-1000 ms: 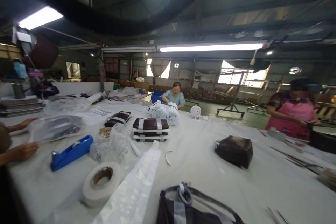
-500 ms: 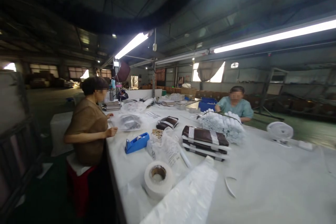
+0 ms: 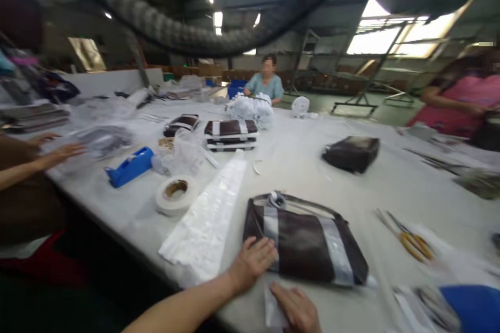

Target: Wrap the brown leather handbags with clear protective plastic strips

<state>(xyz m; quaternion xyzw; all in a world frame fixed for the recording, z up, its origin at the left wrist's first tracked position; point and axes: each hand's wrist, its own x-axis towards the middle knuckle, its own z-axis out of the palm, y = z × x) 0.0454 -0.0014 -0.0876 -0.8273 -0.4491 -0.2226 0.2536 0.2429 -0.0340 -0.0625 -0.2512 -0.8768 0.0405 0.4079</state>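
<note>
Bag (image 3: pixel 302 244) lies on the desk (image 3: pixel 297 177); left hand (image 3: pixel 253 263) has fingers extended, slightly parted, against its near left corner; right hand (image 3: pixel 297 308) has bent fingers at a clear strip (image 3: pixel 272 308), grip indeterminable; markings too blurred to read.

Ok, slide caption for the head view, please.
Left hand on a dark, banded bag, right hand at a pale strip on the white worktable.
</note>
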